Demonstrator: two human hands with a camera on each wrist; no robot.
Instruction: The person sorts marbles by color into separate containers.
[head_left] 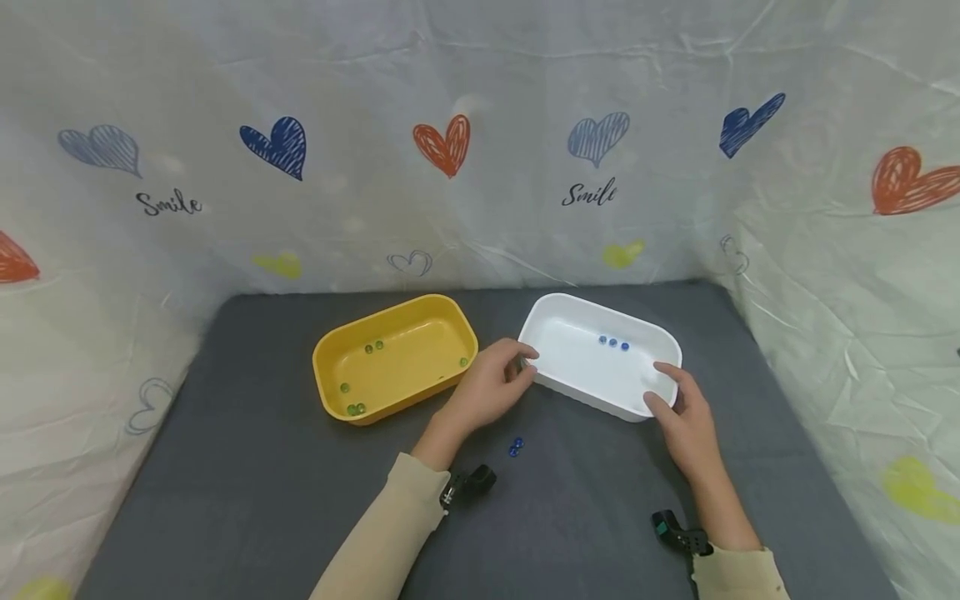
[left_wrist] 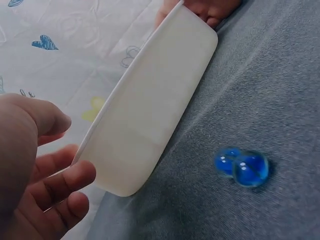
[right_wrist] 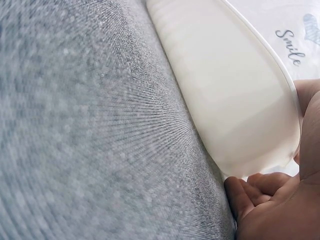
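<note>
A white tray stands between my two hands. My left hand is at its left end, its bent fingertips right at the rim and the thumb held apart. At the opposite end my right hand grips the tray, thumb and forefinger over the rim; in the right wrist view its other fingers lie low against the end wall. Three blue marbles sit in a row inside. On the cloth in front, blue marbles lie close together, near my left wrist.
A yellow tray with several green marbles stands left of the white one, its right side close to my left hand. Dark grey cloth covers the table. A white curtain printed with hearts hangs behind and at both sides.
</note>
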